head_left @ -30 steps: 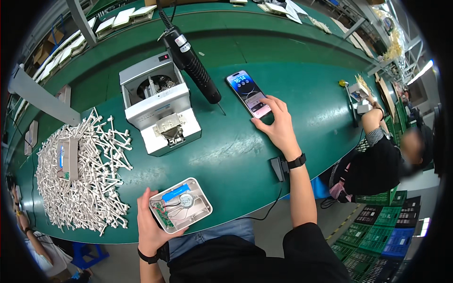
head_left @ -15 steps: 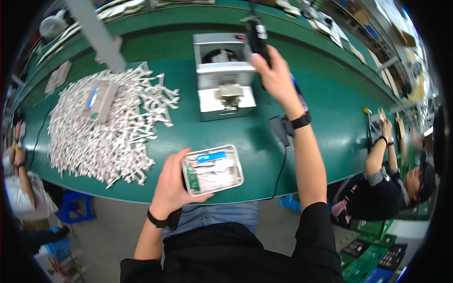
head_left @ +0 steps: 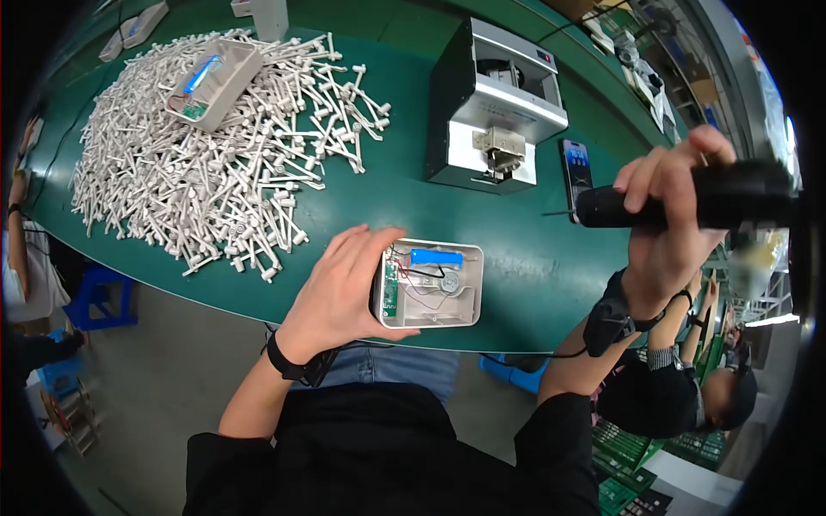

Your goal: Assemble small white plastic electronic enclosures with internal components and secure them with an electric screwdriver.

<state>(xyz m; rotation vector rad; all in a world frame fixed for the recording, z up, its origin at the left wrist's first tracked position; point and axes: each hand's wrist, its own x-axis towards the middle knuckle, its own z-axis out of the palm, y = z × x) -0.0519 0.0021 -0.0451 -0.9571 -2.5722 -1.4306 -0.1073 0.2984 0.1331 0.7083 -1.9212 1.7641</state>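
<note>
My left hand (head_left: 344, 288) grips the left end of an open white plastic housing (head_left: 478, 288) at the table's front edge. Inside it lie a blue cylindrical battery (head_left: 436, 258), a green circuit board (head_left: 390, 289), a round grey part (head_left: 450, 281) and thin wires. My right hand (head_left: 675, 202) is wrapped round a black electric screwdriver (head_left: 619, 206), held level to the right of the housing and above the table. Its thin bit points left, well apart from the housing. The tool's rear end is blurred.
A large heap of white plastic pieces (head_left: 172, 181) covers the table's left side, with a second open housing (head_left: 225, 90) on top. A grey-and-black machine (head_left: 482, 112) stands at the back; beside it lies a phone (head_left: 577, 168). Another person (head_left: 662, 391) works at the right.
My right hand has swung the screwdriver from upright near the machine to level at the right. The view has shifted, and the housing sits further right in it, still in my left hand.
</note>
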